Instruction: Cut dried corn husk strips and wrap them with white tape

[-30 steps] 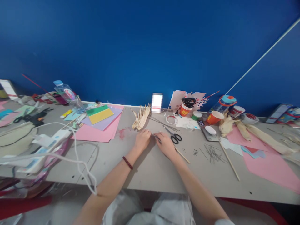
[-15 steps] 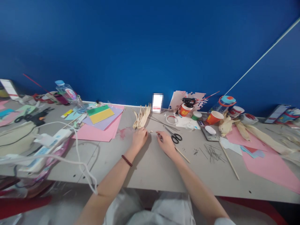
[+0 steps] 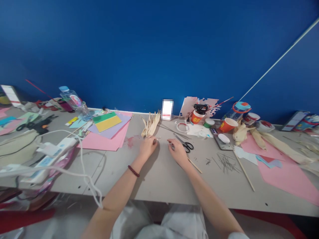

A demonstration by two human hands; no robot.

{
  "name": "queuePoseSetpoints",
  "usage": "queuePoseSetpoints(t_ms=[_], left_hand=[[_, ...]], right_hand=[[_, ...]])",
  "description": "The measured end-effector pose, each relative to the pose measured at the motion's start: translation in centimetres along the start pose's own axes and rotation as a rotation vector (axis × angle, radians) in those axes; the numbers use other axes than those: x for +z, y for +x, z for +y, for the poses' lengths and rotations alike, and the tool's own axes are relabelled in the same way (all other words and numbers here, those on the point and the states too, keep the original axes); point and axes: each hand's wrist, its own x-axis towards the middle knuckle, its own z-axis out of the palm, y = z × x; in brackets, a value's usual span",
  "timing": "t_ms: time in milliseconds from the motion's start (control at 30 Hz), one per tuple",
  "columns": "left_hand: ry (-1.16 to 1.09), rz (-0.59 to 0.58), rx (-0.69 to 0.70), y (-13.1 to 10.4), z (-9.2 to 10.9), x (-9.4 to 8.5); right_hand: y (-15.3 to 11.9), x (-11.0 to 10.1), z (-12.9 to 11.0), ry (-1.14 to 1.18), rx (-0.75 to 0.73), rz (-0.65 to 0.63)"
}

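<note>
My left hand (image 3: pixel 147 147) is closed, its thumb and fingertips pinched on a small pale piece (image 3: pixel 159 138) that shows only as a tip. Just beyond its knuckles stands a fanned bundle of dry corn husks (image 3: pixel 150 124); the bundle's lower end is partly hidden by the hand. My right hand (image 3: pixel 177 151) is a short gap to the right, with curled fingers pressed together; anything in them is too small to make out. Black-handled scissors (image 3: pixel 187 146) lie right beside it, and a thin wooden stick (image 3: pixel 194 165) sticks out from beneath its wrist side.
Cut wires (image 3: pixel 227 163), a phone (image 3: pixel 221 141) and orange paper cups (image 3: pixel 228 124) are to the right. Another phone (image 3: pixel 167 109) leans on the blue wall. Coloured paper (image 3: pixel 104 141) and a power strip (image 3: pixel 50 161) with white cables lie left.
My right hand has shifted slightly right, and my left hand slightly left with the small pale piece, widening the gap between them. The husk bundle stays put.
</note>
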Motion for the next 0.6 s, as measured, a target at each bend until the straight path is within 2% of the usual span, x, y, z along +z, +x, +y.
queuePoseSetpoints(t_ms=[67, 233, 400, 600], left_hand=[[-0.035, 0.064, 0.0, 0.0, 0.1, -0.3], [-0.088, 0.323, -0.023, 0.5, -0.6, -1.1], [-0.017, 0.314, -0.148, 1.3, -2.3, -1.2], [-0.172, 0.36, -0.243, 1.9, -3.9, -0.5]], right_hand=[[0.1, -0.3, 0.1, 0.005, 0.009, 0.026], [0.4, -1.3, 0.0, 0.035, 0.066, 0.117], [0.5, -1.5, -0.2, 0.052, 0.094, 0.127], [0.6, -1.7, 0.1, 0.062, 0.126, 0.154]])
